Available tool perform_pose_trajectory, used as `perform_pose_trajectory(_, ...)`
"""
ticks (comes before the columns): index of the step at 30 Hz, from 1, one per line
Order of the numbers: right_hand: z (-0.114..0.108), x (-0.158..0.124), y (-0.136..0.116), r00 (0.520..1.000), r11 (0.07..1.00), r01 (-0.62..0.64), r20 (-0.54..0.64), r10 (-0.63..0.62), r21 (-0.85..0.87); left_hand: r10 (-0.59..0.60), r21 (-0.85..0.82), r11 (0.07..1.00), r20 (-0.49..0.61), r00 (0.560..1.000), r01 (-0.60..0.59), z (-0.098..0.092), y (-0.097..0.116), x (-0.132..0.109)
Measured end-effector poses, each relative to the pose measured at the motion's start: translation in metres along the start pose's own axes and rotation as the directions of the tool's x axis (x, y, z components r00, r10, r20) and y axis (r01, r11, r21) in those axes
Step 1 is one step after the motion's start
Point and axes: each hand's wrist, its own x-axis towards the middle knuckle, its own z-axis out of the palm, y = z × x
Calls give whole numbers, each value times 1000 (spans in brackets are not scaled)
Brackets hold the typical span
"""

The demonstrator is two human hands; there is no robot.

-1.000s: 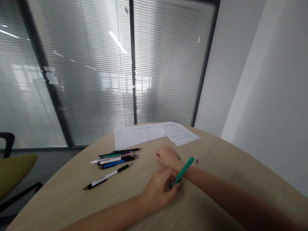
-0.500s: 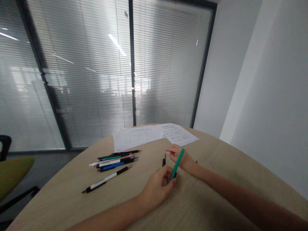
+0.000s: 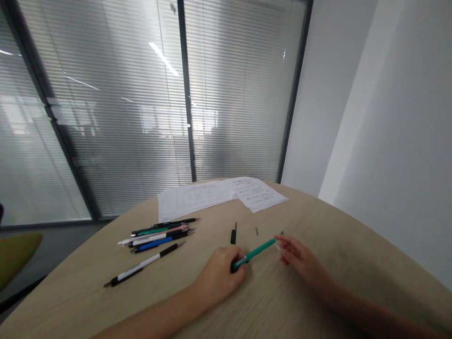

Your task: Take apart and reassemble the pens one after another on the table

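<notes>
My left hand (image 3: 223, 270) is closed around one end of a green pen barrel (image 3: 260, 248), which slants up to the right just above the table. At the barrel's far end is my right hand (image 3: 298, 259), its index fingertip at or very near the opening. A thin pale stick (image 3: 278, 246), perhaps a refill, pokes out from between the right fingers; most of it is hidden. Beyond the left hand lie a short black pen piece (image 3: 233, 236) and a thin dark rod (image 3: 236, 226). A small spring-like piece (image 3: 257, 231) rests further right.
Several pens (image 3: 160, 238) lie heaped at the left, with a white and black pen (image 3: 144, 267) apart in front. Printed papers (image 3: 197, 200) cover the round table's (image 3: 169, 306) far edge. A yellow-green chair (image 3: 17, 254) stands at left.
The green barrel has tipped from steeply upright to a low slant toward the right. My right hand has come back toward me and right, to the barrel's end, uncovering the spring-like piece.
</notes>
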Motion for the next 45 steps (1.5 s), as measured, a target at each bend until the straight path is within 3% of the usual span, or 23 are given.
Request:
perform_pose_trajectory(8, -3, -2, -1, 999, 997, 29, -14, -30, -70, 73, 170, 983, 10, 997, -73, -4, -1, -1)
perform_pose_trajectory(14, -6, -5, -8, 995, 977, 100, 13, -99, -188, 78, 43, 996, 12, 997, -78, -6, -5, 1)
perform_pose_trajectory(21, -8, -2, -1, 991, 969, 133, 1, -136, -210, -13, -110, 994, -23, 1000, 10, -8, -12, 8)
perform_pose_trajectory(36, -8, -4, -9, 962, 928, 256, -19, -271, -271, 52, -98, 994, -15, 999, -54, -8, -12, 8)
perform_pose_trajectory(45, -8, -2, -7, 962, 922, 248, -35, -270, -299, 63, -62, 996, 4, 998, -63, -6, -15, 8)
